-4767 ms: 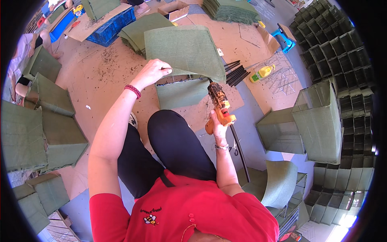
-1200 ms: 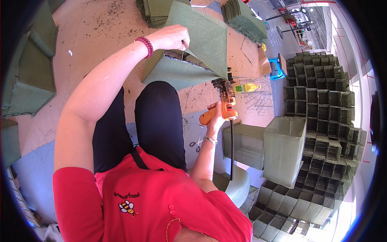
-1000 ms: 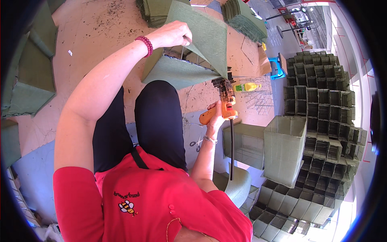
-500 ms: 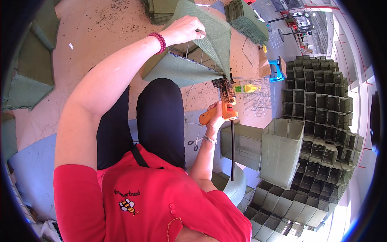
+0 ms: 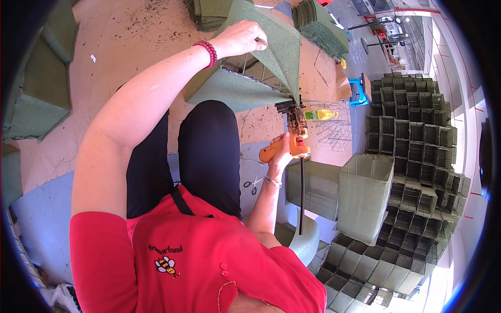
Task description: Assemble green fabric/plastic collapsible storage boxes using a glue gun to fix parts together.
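My left hand (image 5: 242,39) pinches the upper part of a green fabric sheet (image 5: 279,44), pulling it up at a slant over an open box. That box is a wire frame (image 5: 245,65) with green fabric on its side (image 5: 229,91). My right hand (image 5: 280,154) is wrapped round the handle of an orange hot glue gun (image 5: 298,143). Dark residue coats the gun's front. Its nozzle end is at the corner where sheet and box meet; whether it touches cannot be told. A long black glue stick (image 5: 301,198) sticks out of the gun's rear.
Scissors (image 5: 254,185) lie right of my knee. A yellow-green bottle (image 5: 321,115) lies beside wire frames (image 5: 336,130). Green fabric boxes (image 5: 365,198) stand at the right, with tall stacks (image 5: 412,141) behind. Folded green pieces (image 5: 321,28) lie far off, near a blue stool (image 5: 359,93).
The glue gun and my right hand have shifted slightly right and toward me. My left hand still holds the sheet, almost unmoved.
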`<state>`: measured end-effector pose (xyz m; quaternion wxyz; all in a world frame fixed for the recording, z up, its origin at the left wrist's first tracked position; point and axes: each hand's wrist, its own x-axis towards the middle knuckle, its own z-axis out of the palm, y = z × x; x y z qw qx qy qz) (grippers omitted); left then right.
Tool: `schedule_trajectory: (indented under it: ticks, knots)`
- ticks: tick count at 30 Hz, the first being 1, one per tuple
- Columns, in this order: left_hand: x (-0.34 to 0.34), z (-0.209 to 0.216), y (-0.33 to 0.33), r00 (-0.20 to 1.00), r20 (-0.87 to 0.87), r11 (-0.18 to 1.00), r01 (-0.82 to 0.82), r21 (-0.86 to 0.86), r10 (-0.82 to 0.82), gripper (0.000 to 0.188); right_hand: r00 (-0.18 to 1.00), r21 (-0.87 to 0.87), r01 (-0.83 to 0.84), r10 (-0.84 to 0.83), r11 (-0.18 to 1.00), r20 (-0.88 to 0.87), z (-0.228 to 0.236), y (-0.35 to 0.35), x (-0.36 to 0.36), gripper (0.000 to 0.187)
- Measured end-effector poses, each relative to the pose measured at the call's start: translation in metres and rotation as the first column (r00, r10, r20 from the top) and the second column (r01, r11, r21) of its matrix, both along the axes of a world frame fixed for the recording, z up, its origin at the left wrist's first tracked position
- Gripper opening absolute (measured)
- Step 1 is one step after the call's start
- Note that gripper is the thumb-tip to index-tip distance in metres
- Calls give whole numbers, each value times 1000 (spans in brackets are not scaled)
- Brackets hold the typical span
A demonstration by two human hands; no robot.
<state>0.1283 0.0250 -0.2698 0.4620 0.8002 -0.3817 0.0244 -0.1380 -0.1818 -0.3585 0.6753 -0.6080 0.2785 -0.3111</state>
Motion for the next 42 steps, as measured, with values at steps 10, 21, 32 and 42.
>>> schedule_trajectory:
  ticks: [10,21,32,42]
  knots:
    - [0,-1,-1,1000,-2,1000,-6,-21,6,20,999,11,32,-32,999,29,9,6,1,15]
    - [0,0,-4,1000,-3,999,-12,-32,12,19,1000,-10,-14,14,1000,-12,4,3,1,20]
    - [-2,-1,-2,1000,4,1000,-8,-24,9,20,999,-20,-17,17,1000,-41,16,10,1,18]
    - [-1,-6,-1,1000,15,999,-27,-45,27,21,999,7,13,-12,1000,-38,8,-3,-2,19]
